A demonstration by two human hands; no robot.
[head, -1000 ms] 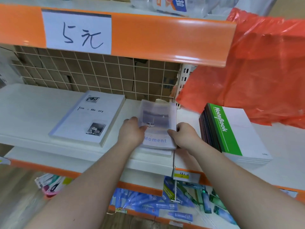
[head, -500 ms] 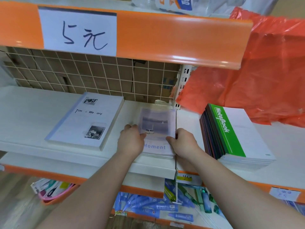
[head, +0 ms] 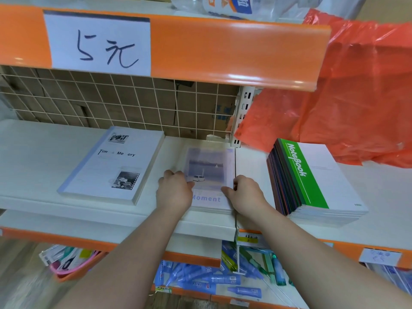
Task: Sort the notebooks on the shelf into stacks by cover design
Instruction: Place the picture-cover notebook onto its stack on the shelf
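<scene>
Shelf (head: 44, 166): white board and my working surface. Three notebook groups lie flat on it, set apart so that each cover design has its own footprint.
Orange plastic bag (head: 338, 103): hangs over the right rear of the shelf, just behind the right-hand pile. I judge it could snag anything pushed back there.
Price sign (head: 98, 41): handwritten paper on the orange edge of the board above. It is not part of the sort.
NoteBook stack (head: 312, 175): far right, with a green-banded cover on top and many dark spines showing along its left side. The spines line up, so I read this as a settled pile.
Time & Memory stack (head: 111, 166): left of centre, with a pale cover carrying two black-and-white photos. It is thick and squared, and neither hand touches it.
Moment notebook (head: 209, 168): centre, between the other two piles and touching neither. It rests on page edges that appear to be more copies beneath. Its right edge runs along the seam between two shelf boards. Its upper part is blurred.
Left hand (head: 175, 190): clasps the Moment notebook's left edge, with fingers curled over the side and the thumb on the cover.
Right hand (head: 245, 192): clasps the right edge in mirror fashion, with the thumb (head: 225, 188) pressed on the cover beside the title.
Reason for grip: holding both sides controls skew, so I can square the copy onto its pile. A hold on one side would let it pivot.
Step in hand: by my judgement, aligning the centre pile.
Next move calls for: even pressure from both sides before letting go.
</scene>
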